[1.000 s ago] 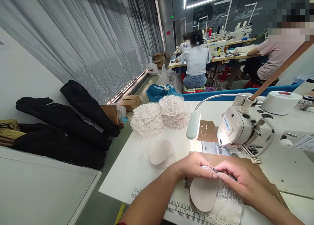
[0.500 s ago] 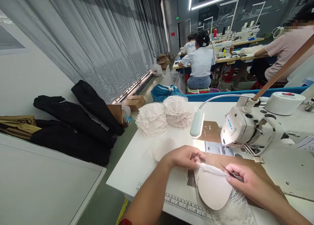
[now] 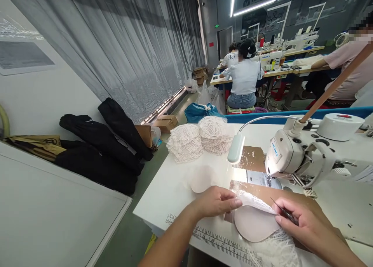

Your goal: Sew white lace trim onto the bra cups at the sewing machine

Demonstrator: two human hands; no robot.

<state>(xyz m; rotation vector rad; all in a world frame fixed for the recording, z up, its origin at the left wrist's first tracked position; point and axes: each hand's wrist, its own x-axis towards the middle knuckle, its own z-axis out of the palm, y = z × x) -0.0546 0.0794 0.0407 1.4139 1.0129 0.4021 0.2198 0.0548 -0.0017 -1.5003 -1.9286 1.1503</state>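
Sits at the clock's centre, above the near part of one white table (image 3: 163, 195): one beige pad (image 3: 255, 225), smooth, matte, teardrop-like. Rounds off at seven o'clock, tapers toward three. Along its twelve o'clock side, a raised fold of white openwork lace (image 3: 256, 201); at five, more of it, loose and crumpled. At ten, one left hand (image 3: 217, 201), thumb and fingers pinching the end of the lace fold. At three, one right hand (image 3: 300, 216), thumb and forefinger clasping the tapered end of the pad, with one slim dark pointed tool (image 3: 288, 215) gripped in the same hand, tip toward ten.

Beneath, brown sheeting (image 3: 316, 207). At eight, one printed ruler (image 3: 214, 241), partly behind the forearm. At ten, one second pad (image 3: 201, 179), likewise beige, flat on the table. Farther, toward eleven, two lace stacks (image 3: 185, 143), side by side; cannot tell how many pieces in each. Also at eleven, one lamp (image 3: 236, 148) on a bent neck. At one, one white sewing machine (image 3: 281, 154); beyond, between one and two, one thread cone (image 3: 339, 126).

Off the table: one blue bag (image 3: 204, 112) at eleven, a grey curtain (image 3: 131, 57) between ten and eleven, three seated people (image 3: 244, 77), two near twelve, one at one.
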